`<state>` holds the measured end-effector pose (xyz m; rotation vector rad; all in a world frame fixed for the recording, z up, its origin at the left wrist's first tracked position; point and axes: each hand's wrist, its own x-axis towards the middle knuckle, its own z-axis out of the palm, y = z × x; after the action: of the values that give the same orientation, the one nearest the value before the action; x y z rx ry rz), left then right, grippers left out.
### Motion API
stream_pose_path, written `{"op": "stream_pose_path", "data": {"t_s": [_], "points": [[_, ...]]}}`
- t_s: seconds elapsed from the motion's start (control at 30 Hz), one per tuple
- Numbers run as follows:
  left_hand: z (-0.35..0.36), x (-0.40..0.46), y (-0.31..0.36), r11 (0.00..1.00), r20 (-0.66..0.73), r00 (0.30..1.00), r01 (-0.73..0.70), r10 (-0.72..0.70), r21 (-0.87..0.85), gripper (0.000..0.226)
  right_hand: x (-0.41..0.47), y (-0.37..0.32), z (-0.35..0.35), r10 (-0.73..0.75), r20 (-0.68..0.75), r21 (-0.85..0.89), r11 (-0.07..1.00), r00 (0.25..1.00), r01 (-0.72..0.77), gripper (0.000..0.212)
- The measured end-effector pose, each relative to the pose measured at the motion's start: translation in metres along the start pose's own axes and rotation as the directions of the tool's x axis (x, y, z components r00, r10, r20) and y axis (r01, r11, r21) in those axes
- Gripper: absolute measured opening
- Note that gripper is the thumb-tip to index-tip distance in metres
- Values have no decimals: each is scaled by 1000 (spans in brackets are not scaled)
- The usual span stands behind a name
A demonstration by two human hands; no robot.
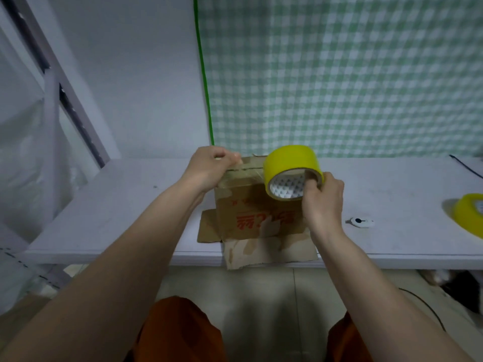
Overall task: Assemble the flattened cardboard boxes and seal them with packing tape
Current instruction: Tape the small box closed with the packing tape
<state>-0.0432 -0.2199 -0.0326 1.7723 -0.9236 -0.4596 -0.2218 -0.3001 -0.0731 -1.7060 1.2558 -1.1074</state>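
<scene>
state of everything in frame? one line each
cardboard box: erected, top flaps folded shut, bottom flaps splayed on the table
tape roll: held over the box top by right hand
left hand: pinching at the top seam
second tape roll: lying on table

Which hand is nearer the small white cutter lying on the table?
Right. The right hand holds the tape roll just left of the cutter; the left hand is across the box.

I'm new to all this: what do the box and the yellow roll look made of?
The box looks like brown corrugated cardboard, matt, with torn, worn flaps. The yellow roll looks like glossy plastic packing tape on what seems a printed card core.
</scene>
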Motion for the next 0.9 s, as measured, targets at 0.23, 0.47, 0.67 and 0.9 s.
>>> {"op": "stream_pose_path", "data": {"t_s": [0.23, 0.47, 0.67, 0.9], "points": [[8, 39, -10, 990, 154, 987, 34, -55, 136, 26, -1, 2, 12, 89, 26, 115, 989, 996, -91, 15], [-4, 54, -7, 986, 308, 945, 64, -110, 155, 22, 7, -6, 22, 127, 32, 227, 965, 991, -131, 10], [-2, 39, 8, 984, 283, 950, 91, -132, 152, 21, 16, -8, 22, 161, -11, 333, 931, 987, -148, 12], [29, -15, -3, 999, 94, 994, 44, -46, 27, 14, 53, -1, 12, 152, 151, 399, 895, 977, -201, 17]]}}
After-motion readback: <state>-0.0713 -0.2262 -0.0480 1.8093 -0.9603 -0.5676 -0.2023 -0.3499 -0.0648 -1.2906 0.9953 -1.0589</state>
